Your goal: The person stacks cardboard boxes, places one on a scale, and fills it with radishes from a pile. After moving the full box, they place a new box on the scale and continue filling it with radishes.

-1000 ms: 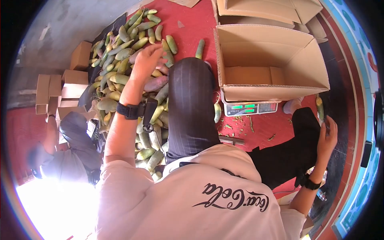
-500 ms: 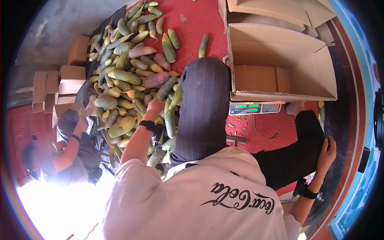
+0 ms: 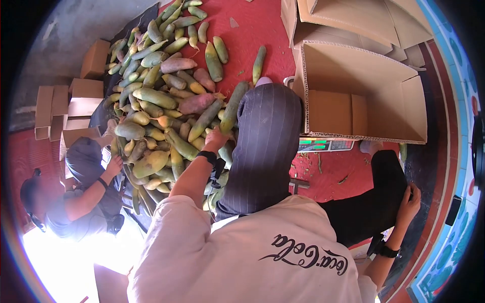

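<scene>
My left hand (image 3: 216, 139) is closed on the lower end of a long green radish (image 3: 235, 105), which points up and away beside my bent knee. Around it lies a big heap of green radishes (image 3: 151, 162), with a few pinkish ones (image 3: 196, 103) among them. My right hand (image 3: 411, 203) rests on my black-clothed right leg, fingers loosely spread, holding nothing.
An open cardboard box (image 3: 364, 91) sits on a digital scale (image 3: 326, 145), right of my left knee. More cardboard (image 3: 353, 20) stands behind it. At left a co-worker (image 3: 76, 202) crouches by the heap, near small boxes (image 3: 83, 98). One radish (image 3: 258, 63) lies apart on the red floor.
My left hand has moved right, from one radish to another nearer my knee, whose top now stands higher. The co-worker's hand has come lower. My view has shifted slightly.
</scene>
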Tool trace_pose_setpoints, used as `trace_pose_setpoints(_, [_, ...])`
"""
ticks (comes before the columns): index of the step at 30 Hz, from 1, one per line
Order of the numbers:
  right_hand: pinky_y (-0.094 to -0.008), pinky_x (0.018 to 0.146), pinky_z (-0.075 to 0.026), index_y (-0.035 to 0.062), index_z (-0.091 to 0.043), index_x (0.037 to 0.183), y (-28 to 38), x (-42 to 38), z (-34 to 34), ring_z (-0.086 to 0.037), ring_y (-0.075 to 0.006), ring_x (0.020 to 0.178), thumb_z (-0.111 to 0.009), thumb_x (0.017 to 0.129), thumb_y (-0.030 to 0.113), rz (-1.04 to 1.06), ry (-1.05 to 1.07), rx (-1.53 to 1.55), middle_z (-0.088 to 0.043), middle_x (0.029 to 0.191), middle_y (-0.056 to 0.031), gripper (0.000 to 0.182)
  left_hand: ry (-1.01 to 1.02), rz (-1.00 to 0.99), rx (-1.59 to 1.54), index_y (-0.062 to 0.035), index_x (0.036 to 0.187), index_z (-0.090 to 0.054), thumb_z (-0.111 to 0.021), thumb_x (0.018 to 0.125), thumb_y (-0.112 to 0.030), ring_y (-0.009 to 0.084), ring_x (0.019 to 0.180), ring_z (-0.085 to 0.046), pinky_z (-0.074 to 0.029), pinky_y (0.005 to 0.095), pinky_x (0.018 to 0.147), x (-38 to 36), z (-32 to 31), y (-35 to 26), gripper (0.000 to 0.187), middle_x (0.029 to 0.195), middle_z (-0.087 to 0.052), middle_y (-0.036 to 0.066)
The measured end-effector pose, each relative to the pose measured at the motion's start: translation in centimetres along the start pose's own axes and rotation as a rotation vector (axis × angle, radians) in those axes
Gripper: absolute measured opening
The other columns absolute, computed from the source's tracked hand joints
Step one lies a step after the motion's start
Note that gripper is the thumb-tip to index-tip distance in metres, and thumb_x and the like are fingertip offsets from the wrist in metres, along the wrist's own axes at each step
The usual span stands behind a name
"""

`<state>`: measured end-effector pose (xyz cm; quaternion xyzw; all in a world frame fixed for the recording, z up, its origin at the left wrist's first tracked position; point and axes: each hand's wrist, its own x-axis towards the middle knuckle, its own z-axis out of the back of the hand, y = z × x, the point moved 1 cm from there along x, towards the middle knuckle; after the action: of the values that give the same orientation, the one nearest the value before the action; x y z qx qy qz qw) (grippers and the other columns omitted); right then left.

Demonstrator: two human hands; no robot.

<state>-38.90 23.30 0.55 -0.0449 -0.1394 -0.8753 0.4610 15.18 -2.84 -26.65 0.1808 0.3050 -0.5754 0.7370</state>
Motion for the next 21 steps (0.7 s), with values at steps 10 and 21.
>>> trace_pose_setpoints(10, [-0.0359, 0.074, -0.046, 0.0012, -0.059, 0.094, 0.4, 0.2, 0.0, -0.060, -0.0322, 0.085, -0.052, 0.085, 0.010, -0.012, 0.015, -0.006, -0.060, 0.090, -0.0149, 0.014, 0.028, -0.101, -0.057, 0.0038, 0.111, -0.053, -0.060, 0.073, -0.051, 0.0322, 0.104, -0.055, -0.043, 0.0381, 0.088, 2.3, -1.4, 1.9, 0.067, 0.108, -0.058, 0.022])
trace_pose_setpoints(21, [-0.0377, 0.072, -0.045, 0.0004, -0.057, 0.092, 0.4, -0.1, -0.1, -0.058, -0.0342, 0.084, -0.051, 0.086, 0.010, -0.006, -0.013, 0.026, -0.059, 0.088, -0.0164, 0.013, 0.406, -0.070, -1.052, -0.0145, 0.062, -0.046, -0.056, 0.085, -0.035, 0.0056, 0.040, -0.022, -0.016, 0.0231, 0.038, -4.1, 8.8, -2.1, 0.033, 0.050, -0.031, -0.008])
